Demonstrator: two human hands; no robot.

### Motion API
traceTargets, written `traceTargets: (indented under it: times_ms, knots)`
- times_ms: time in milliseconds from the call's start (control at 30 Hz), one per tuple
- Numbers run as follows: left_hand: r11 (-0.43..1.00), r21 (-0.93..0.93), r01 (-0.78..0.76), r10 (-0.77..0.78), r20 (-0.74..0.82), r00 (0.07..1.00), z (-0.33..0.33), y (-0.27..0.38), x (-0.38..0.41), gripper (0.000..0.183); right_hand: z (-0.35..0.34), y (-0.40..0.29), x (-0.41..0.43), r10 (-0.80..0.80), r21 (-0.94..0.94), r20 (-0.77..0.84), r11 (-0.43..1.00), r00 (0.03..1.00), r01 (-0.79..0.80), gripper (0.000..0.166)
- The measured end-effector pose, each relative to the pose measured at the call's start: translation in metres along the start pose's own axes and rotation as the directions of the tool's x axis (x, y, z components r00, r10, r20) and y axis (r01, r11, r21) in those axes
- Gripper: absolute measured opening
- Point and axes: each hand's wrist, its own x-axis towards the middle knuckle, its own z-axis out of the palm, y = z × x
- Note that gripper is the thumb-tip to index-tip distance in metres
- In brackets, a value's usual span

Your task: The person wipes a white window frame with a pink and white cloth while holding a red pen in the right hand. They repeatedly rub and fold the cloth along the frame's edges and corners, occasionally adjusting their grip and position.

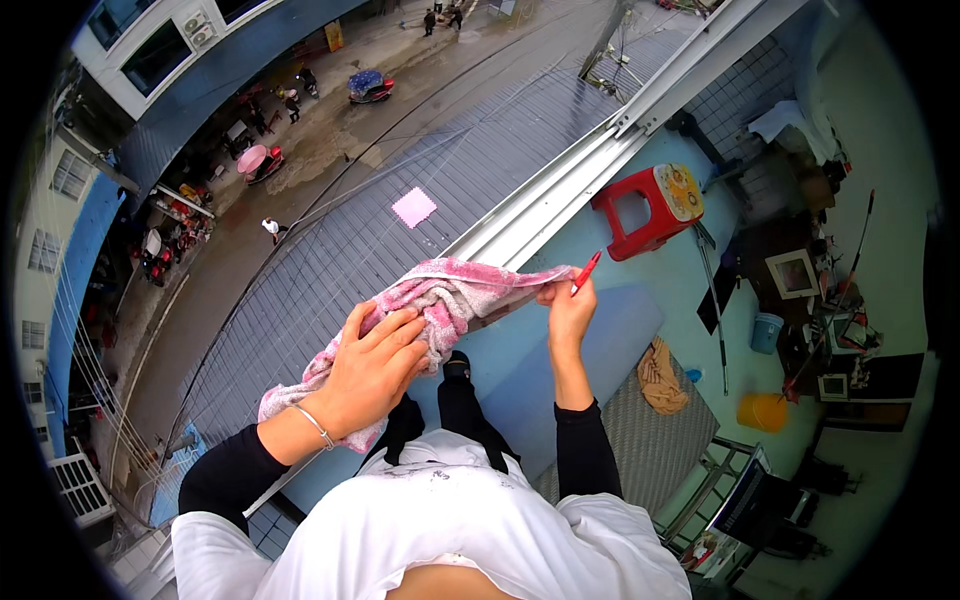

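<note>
A pink and white terry towel (450, 289) lies bunched across the window track, with one end drawn out to the right. My left hand (379, 367), a silver bangle at its wrist, grips the bunched part from above with bent fingers. My right hand (571, 311) pinches the towel's drawn-out corner. Held in that same hand, a slim red pen-like tool (587, 273) points up past the fingers. Beneath the towel runs the white metal window track (540, 221), partly hidden by it.
Outside the track, a grey corrugated roof (322, 255) bears a pink scalloped square (414, 207), with a street below. Indoors are a red plastic stool (637, 214), a mattress (660, 442) with a tan cloth (660, 377), a yellow bucket (761, 412) and a blue bin (766, 333).
</note>
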Motion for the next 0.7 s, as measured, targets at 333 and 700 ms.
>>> traceTargets:
  times_ms: [333, 700]
  knots:
    - [1.000, -0.003, -0.025, 0.025, -0.016, 1.000, 0.004, 0.003, 0.006, 0.022, 0.035, -0.154, 0.157, -0.362, -0.551, 0.565, 0.503, 0.741, 0.666, 0.041]
    - [1.000, -0.025, -0.009, 0.009, 0.002, 1.000, 0.005, 0.006, 0.007, 0.023, -0.032, -0.152, 0.151, -0.240, -0.695, 0.719, -0.292, 0.653, 0.657, 0.016]
